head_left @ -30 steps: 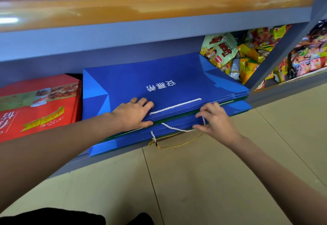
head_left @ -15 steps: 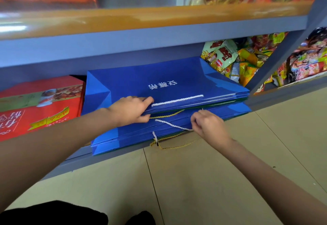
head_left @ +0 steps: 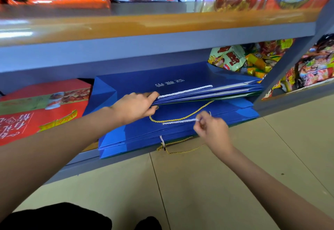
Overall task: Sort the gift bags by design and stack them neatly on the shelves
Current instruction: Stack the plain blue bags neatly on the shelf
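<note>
Left hand (head_left: 134,106) is now lifting the upper blue gift bags (head_left: 180,85) higher; right hand (head_left: 211,130), fingers pinched on the white cord handle (head_left: 180,121), is tucking it in, neatening the stack.

Low shelf gap – blue bags (head_left: 180,83) nearly reach upper shelf (head_left: 162,47)

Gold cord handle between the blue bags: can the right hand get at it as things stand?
Probably yes. The left hand lifts the upper bags, exposing the gold cord, and the right hand is beside it, though pinching the white cord.
</note>
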`<state>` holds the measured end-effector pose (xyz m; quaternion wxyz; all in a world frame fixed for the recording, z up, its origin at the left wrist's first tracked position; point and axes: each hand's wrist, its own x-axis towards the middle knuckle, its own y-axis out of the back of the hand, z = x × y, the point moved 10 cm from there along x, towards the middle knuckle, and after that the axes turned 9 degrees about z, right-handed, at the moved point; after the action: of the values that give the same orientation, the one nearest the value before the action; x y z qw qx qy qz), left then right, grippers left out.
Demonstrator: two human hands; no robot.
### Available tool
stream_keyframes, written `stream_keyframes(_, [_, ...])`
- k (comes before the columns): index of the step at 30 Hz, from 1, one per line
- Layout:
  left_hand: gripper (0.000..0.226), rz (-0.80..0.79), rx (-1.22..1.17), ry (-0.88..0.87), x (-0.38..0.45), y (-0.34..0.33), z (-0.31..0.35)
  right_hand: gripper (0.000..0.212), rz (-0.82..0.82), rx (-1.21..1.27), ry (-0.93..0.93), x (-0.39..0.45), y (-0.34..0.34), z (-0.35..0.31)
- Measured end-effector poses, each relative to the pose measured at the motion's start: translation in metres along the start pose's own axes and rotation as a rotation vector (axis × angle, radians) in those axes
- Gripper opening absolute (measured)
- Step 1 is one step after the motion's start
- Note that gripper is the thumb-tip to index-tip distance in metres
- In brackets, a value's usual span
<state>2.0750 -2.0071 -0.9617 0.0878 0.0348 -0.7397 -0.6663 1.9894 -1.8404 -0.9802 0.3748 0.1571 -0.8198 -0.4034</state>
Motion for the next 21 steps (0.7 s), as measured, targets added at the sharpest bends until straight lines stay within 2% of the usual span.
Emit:
stream_keyframes(1, [0.043,-0.004,0.002,-0.005,0.0,-0.001,0.001,0.007,0.06,0.086,0.002,0.006,0.007,-0.005])
stream_keyframes(3, [0.042,-0.007,0.003,-0.009,0.0,-0.003,0.003,0.018,0.064,0.1,0.183,0.016,0.003,-0.032])
stream_keyframes(4, [0.042,0.0,0.009,-0.008,0.0,-0.001,0.002,0.027,-0.011,0.049,0.295,0.017,-0.011,-0.045])
stream_keyframes(6, [0.043,0.024,0.041,0.006,0.001,0.005,0.0,0.053,-0.267,-0.145,0.435,0.011,-0.058,-0.056])
stream_keyframes(7, [0.043,0.038,0.06,0.011,0.002,0.008,0.0,0.061,-0.376,-0.239,0.403,0.007,-0.078,-0.052])
stream_keyframes(8, [0.043,0.052,0.075,0.014,0.003,0.011,-0.001,0.064,-0.397,-0.288,0.333,0.009,-0.086,-0.05])
stream_keyframes(11, [0.044,0.095,0.08,0.018,0.005,0.019,-0.006,0.05,-0.205,-0.293,0.187,0.028,-0.07,-0.058])
stream_keyframes(13, [0.044,0.105,0.07,0.024,0.006,0.022,-0.008,0.044,-0.166,-0.176,0.148,0.035,-0.064,-0.06])
stream_keyframes(16, [0.044,0.088,0.048,0.02,0.007,0.024,-0.009,0.041,-0.188,0.016,0.082,0.027,-0.054,-0.049])
stream_keyframes(18, [0.044,0.075,0.042,0.012,0.007,0.022,-0.009,0.036,-0.222,-0.013,0.099,0.015,-0.047,-0.036])
stream_keyframes(21, [0.043,0.055,0.051,-0.002,0.007,0.018,-0.006,0.035,-0.449,-0.158,0.1,-0.006,-0.055,-0.01])
